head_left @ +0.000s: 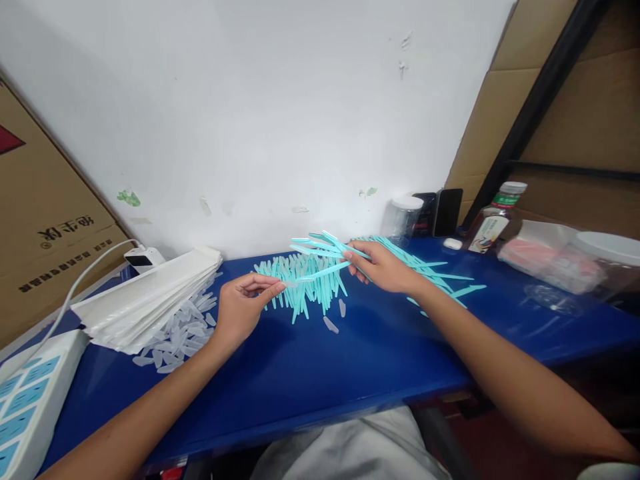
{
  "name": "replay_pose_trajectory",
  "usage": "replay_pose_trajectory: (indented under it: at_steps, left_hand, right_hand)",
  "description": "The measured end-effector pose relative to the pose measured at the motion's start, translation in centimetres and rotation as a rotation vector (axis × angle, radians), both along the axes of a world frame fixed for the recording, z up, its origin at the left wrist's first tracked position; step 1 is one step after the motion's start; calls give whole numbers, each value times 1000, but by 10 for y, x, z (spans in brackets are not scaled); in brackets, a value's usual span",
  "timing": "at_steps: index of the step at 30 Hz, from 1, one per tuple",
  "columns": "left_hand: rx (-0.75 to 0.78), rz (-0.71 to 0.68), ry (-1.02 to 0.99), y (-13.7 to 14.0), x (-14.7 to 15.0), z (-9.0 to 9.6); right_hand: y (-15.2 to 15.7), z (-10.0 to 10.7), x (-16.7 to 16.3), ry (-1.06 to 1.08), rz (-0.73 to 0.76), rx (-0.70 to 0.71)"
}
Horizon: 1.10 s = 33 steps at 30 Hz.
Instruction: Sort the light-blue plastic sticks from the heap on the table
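Note:
My right hand is closed around several turquoise eyebrow razors, fanned out toward the left. One razor from that hand points to my left hand, whose thumb and fingers pinch a small translucent cap at its tip. How far the cap covers the tip is too small to tell. Behind and below both hands lies a dense row of turquoise razors, many with pale caps. Two loose caps rest on the blue table in front of that row. More razors are spread out beyond my right wrist.
Left of my left hand, a pile of translucent caps lies beside stacked white sleeves. A power strip sits at the left edge. On the right stand a clear jar, a phone, a bottle and a white-lidded tub.

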State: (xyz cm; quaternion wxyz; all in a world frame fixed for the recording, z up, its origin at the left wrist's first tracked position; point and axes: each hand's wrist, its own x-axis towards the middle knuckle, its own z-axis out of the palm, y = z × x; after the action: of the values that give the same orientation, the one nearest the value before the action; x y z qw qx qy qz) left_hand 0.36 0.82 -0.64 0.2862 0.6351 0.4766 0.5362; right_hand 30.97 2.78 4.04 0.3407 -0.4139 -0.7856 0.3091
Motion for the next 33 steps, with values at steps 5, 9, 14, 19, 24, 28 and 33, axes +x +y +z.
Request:
replay_pose_trajectory:
  at_steps: [5, 9, 14, 19, 24, 28, 33]
  left_hand:
    - [18, 19, 8, -1, 0, -1]
    - [10, 16, -5, -2, 1, 0]
    - [15, 27, -11, -2, 3, 1]
    - [11, 16, -3, -2, 2, 0]
    - [0, -3, 23, -2, 3, -1]
    - [1, -5, 39, -2, 4, -3]
    - [-32, -23, -13, 1, 2, -7]
  right_hand:
    - [1, -1, 0, 10, 7, -1]
    - [3, -3, 1, 11, 10, 6]
    - [3, -5, 2, 8, -3, 7]
    - [3, -5, 3, 12, 7, 3]
    - [1, -7, -2, -2, 35, 7]
    - [-3, -15, -13, -23, 70, 5]
    - [-6, -24, -24, -23, 88, -15]
